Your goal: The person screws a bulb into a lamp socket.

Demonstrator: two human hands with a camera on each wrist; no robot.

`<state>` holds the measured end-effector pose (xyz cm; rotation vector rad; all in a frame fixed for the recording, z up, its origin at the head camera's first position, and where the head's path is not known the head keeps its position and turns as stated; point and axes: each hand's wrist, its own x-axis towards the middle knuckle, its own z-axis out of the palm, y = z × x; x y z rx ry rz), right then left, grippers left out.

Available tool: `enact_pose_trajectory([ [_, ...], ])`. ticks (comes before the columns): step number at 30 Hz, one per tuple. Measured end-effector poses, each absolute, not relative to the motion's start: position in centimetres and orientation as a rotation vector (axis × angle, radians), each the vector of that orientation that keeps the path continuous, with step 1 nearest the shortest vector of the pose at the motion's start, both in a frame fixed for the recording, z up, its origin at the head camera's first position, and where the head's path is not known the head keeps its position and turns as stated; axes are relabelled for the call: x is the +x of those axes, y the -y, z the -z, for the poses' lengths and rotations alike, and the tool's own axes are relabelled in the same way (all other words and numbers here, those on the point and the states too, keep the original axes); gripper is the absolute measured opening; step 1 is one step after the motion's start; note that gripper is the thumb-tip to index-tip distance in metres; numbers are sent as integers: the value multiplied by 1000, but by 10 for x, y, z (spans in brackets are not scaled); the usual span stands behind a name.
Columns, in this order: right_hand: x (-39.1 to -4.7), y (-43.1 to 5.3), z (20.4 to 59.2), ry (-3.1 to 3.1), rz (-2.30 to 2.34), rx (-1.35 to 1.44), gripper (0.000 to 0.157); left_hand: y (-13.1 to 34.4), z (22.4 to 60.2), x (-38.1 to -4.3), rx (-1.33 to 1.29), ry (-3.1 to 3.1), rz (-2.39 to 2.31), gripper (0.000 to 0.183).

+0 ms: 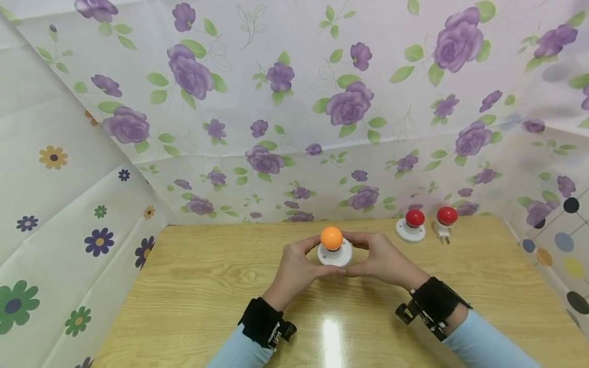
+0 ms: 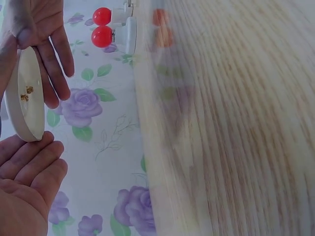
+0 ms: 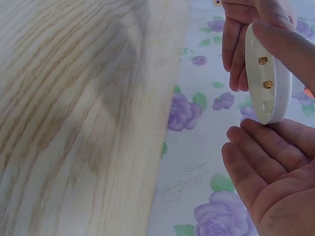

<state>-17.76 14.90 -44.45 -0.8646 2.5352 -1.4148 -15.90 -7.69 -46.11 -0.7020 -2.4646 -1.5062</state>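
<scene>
Between both hands is a round white lamp holder [image 1: 335,258] with an orange bulb [image 1: 331,238] standing in it. My left hand [image 1: 296,268] grips its left rim with thumb and fingers, and my right hand [image 1: 388,261] holds the right rim the same way. The thumbs come close together at the near edge. Both wrist views show the holder raised over the table, its hollow underside exposed with brass terminals [image 3: 266,84] inside. In the left wrist view the white rim [image 2: 30,136] lies against the fingertips. The bulb is mostly hidden in the wrist views.
At the back right of the wooden table [image 1: 207,286] stands a red bulb [image 1: 415,218] on a round white base [image 1: 407,233]. Beside it is another red bulb [image 1: 447,215] in a white holder with a two-pin plug [image 1: 443,234]. A flowered cloth [image 1: 294,128] hangs behind the table.
</scene>
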Motion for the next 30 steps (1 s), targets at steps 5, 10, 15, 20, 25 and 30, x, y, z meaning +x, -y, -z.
enact_pose_trajectory([
  [5, -177, -147, 444, -2539, 1419, -836, 72, 78, 462, -160, -728, 2475, 1500, 72],
  [10, -175, -146, 443, -2544, 1405, -813, 71, 79, 463, -161, -723, 2517, 1491, 74],
  [15, -175, -145, 447, -2539, 1430, -833, 68, 79, 464, -160, -706, 2571, 1458, 75],
  [20, -177, -146, 456, -2549, 1476, -802, 67, 81, 463, -159, -654, 2596, 1443, 77],
  [25, -182, -150, 465, -2588, 1552, -742, 68, 85, 461, -159, -533, 2598, 1396, 74],
  [30, -194, -161, 477, -2660, 1596, -700, 72, 91, 461, -161, -444, 2626, 1227, 62],
])
